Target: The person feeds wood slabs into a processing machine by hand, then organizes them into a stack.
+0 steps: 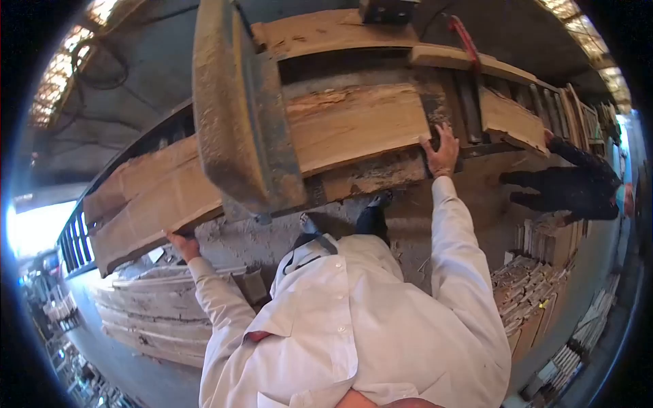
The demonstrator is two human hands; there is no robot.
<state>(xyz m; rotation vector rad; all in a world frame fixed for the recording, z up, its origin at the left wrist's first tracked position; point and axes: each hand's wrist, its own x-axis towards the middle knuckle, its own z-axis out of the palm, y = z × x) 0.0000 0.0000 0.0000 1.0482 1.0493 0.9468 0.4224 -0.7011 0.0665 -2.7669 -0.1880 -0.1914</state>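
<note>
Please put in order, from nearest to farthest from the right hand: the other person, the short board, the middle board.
1. Middle board, its end touched by the right hand.
2. Short board, just to the right.
3. Other person, farther right.

Dim interior, strong fisheye distortion

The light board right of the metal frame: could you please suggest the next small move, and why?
Probably a gentle nudge of the board toward the metal frame with the right hand. That hand is at the board's outer end, seemingly well placed to push, while the left hand is at the near edge of the wood beyond the frame.
</note>
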